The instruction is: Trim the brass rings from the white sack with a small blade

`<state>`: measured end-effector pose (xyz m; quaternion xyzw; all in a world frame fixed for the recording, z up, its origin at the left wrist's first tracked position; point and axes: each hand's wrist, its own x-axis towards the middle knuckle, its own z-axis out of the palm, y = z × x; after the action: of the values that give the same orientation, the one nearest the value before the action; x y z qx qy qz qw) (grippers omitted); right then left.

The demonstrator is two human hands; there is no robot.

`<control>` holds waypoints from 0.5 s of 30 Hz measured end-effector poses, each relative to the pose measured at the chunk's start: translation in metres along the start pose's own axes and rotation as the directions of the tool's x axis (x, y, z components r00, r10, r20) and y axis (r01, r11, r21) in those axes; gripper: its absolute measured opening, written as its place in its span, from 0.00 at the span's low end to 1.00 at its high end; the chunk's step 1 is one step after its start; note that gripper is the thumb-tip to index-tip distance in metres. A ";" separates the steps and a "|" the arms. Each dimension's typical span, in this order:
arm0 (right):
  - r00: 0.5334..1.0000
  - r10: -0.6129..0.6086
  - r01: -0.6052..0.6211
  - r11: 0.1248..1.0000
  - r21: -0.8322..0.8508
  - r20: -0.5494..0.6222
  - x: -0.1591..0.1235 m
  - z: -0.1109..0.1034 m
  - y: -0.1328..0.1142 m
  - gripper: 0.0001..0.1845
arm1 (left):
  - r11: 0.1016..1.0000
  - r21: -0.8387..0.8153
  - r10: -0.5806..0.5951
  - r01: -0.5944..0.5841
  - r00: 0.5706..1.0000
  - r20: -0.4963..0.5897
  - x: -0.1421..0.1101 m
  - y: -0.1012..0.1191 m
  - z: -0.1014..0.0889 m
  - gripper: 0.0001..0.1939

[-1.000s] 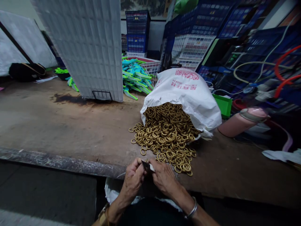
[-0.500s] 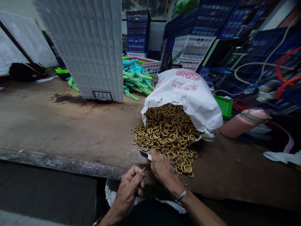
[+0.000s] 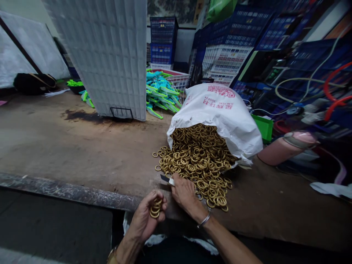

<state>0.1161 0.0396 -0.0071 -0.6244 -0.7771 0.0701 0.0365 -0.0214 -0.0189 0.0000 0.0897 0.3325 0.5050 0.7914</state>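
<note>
Half a second ago my left hand pinched one ring edge-on at the fingertips; now it has turned its palm up and shows several rings, while my right hand has stayed near the front of the table with the blade out. My left fingers are curled round the handful of brass-coloured rings, which overlap one another in the palm, just in front of the table's worn edge. My right hand is closed on the knife: its white part shows at my fingers, and the dark blade points away to the left, over the tabletop. A silver bangle sits on that wrist. Right beyond my knuckles lies the loose pile of rings, spilling from the open mouth of the white sack, which lies on its side with red print on top. A few rings lie at the left fringe of the pile, on the brown table. Right of the sack I see a green tray and a tilted pink bottle. To its left, farther back, turquoise and green pieces lie heaped beside a tall pale ribbed panel. Blue and white crates are stacked behind.
</note>
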 end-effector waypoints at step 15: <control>0.927 -0.102 -0.293 0.402 0.867 0.361 -0.021 -0.022 0.013 0.06 | 0.694 0.659 0.284 -0.290 0.951 0.120 0.012 -0.011 0.013 0.11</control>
<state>0.1361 0.0232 0.0132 -0.5232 -0.5673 0.5953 0.2238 -0.0016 -0.0110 -0.0009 0.4204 0.4697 0.4687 0.6189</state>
